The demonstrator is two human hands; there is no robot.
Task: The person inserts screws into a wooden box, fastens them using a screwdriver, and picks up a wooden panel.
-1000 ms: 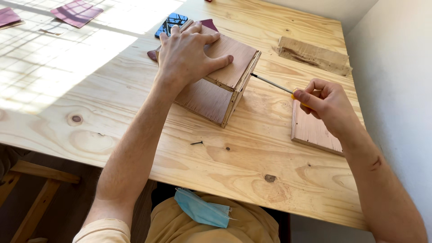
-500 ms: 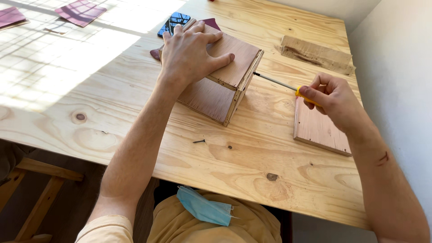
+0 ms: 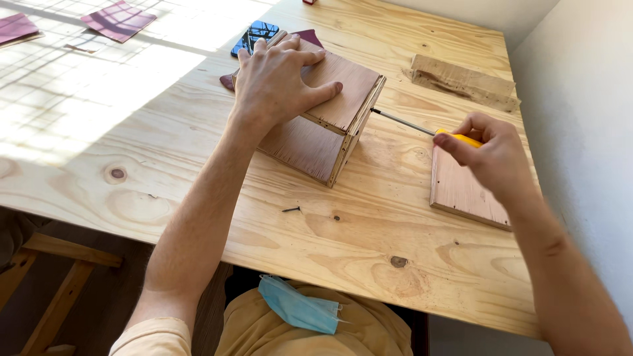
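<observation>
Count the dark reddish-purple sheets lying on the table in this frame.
3. One sheet at the far left, a second sheet cut by the left edge, and a third sheet mostly hidden under the wooden box and left hand. More may be hidden.

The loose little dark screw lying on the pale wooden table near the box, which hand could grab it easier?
Probably the right hand, though it grips the yellow-handled screwdriver. The left hand presses flat on the brown plywood box, steadying it. The small dark screw lies in front of the box.
</observation>
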